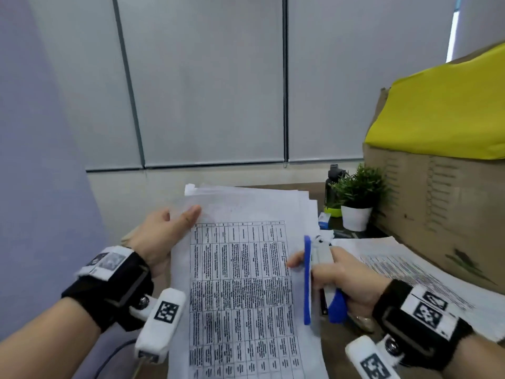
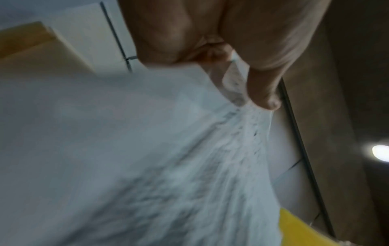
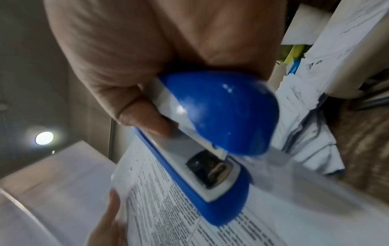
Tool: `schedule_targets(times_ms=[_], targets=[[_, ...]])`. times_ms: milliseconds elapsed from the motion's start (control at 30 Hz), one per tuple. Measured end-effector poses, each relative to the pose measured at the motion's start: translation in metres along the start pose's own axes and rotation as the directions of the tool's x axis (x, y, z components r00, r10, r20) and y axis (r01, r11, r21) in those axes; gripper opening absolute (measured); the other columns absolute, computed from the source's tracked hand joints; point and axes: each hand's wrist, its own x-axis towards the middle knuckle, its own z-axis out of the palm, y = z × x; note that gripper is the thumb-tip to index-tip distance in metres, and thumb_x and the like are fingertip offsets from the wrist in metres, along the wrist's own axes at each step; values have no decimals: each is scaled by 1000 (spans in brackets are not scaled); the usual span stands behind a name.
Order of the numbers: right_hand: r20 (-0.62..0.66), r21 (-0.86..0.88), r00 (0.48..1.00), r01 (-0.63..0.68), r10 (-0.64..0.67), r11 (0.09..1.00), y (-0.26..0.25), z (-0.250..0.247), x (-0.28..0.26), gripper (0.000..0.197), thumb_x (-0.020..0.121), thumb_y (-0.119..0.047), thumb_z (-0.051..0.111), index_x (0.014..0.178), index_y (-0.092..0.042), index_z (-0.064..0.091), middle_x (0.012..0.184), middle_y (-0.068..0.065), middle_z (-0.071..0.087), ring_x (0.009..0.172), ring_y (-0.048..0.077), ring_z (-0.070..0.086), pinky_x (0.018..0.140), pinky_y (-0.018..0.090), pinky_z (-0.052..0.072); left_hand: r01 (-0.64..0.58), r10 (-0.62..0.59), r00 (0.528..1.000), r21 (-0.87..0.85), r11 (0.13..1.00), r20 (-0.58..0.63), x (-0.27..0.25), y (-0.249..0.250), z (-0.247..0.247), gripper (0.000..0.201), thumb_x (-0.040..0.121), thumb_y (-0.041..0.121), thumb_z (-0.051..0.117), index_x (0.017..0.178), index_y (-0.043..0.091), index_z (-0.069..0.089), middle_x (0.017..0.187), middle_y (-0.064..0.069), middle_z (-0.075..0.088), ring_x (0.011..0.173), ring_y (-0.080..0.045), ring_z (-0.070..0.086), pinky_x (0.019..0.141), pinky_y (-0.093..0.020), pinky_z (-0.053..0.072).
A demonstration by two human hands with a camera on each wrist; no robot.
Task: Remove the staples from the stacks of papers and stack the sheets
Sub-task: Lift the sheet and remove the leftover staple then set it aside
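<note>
Two grips: left hand (image 1: 161, 231) pinches the printed stack (image 1: 240, 283) at its left edge; right hand (image 1: 341, 280) wraps the blue stapler (image 1: 308, 280).
Stack: lifted off the tabletop (image 1: 338, 351), long axis running away from the person.
Stapler: lies along the stack's right edge, parallel.
Staple: not visible; cannot tell the corner.
Loose sheets (image 1: 404, 269): right, near the cardboard box (image 1: 437, 192).

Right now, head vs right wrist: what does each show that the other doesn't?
Head only: the left hand gripping the left edge of the printed sheets, the potted plant, the dark bottle behind it, and the cardboard box under a yellow cover.

Right wrist only: the stapler's metal hinge end close up, plus a ceiling light.

Both: the right hand gripping the blue stapler over the printed sheets, with loose sheets to its right.
</note>
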Motion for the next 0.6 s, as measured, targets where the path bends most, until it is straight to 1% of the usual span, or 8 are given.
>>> schedule_targets(times_ms=[67, 200, 267, 300, 400, 500, 533, 600], targets=[[-69, 50, 996, 60, -56, 997, -13, -4, 5, 34, 60, 2, 53, 88, -2, 71, 93, 24, 63, 84, 31, 61, 79, 44, 51, -15, 16, 1000, 58, 998, -5, -6, -4, -2, 41, 78, 24, 64, 113, 3, 61, 96, -15, 76, 75, -23, 74, 60, -34, 61], [-114, 33, 971, 215, -210, 976, -51, -1, 4, 39, 55, 1, 48, 88, -4, 67, 86, 16, 59, 70, 21, 57, 56, 27, 52, -122, 125, 992, 231, 965, 1, -11, -6, 12, 23, 98, 14, 51, 119, 6, 57, 109, -13, 72, 79, -10, 73, 65, -25, 59], [-67, 3, 953, 296, -296, 955, -65, 9, -1, 39, 55, 1, 47, 88, -7, 67, 70, 4, 53, 58, 11, 50, 49, 22, 45, -234, 259, 965, 310, 921, -41, -9, 0, 25, 17, 102, 19, 48, 117, 18, 55, 116, -1, 68, 94, -1, 68, 83, -24, 56], [-33, -30, 944, 327, -327, 945, -68, 14, -4, 40, 56, 1, 47, 88, -9, 67, 63, -1, 49, 53, 8, 45, 47, 19, 41, -262, 296, 954, 336, 905, -54, -9, 3, 30, 14, 101, 27, 50, 114, 25, 54, 117, 2, 67, 103, -5, 66, 94, -33, 53], [-50, -79, 928, 365, -369, 928, -58, 21, -9, 41, 56, -1, 48, 91, -10, 66, 57, -9, 50, 53, 6, 43, 49, 16, 38, -251, 298, 950, 342, 905, -91, -14, 3, 40, 8, 98, 30, 54, 102, 32, 47, 112, -2, 65, 105, -22, 65, 96, -51, 51], [-148, -139, 927, 325, -344, 935, -38, 25, -10, 41, 56, -3, 51, 92, -12, 66, 86, 6, 64, 74, 21, 54, 64, 29, 49, -243, 293, 950, 334, 911, -108, -24, -7, 46, 11, 97, 31, 56, 102, 34, 47, 108, -1, 66, 103, -23, 66, 96, -54, 50], [-155, -164, 929, 312, -337, 936, -33, 27, -11, 41, 56, -4, 52, 93, -12, 66, 87, 3, 65, 77, 22, 56, 64, 30, 52, -253, 303, 947, 330, 909, -110, -26, -10, 47, 13, 97, 31, 55, 108, 34, 48, 107, 5, 66, 106, -20, 64, 101, -52, 47], [-149, -169, 921, 336, -361, 927, -30, 33, -15, 40, 58, -4, 52, 94, -10, 65, 68, -11, 61, 63, 8, 53, 52, 19, 47, -294, 350, 929, 332, 896, -120, -30, -10, 51, 20, 101, 25, 50, 119, 33, 48, 106, 19, 59, 114, -9, 56, 109, -39, 40]])
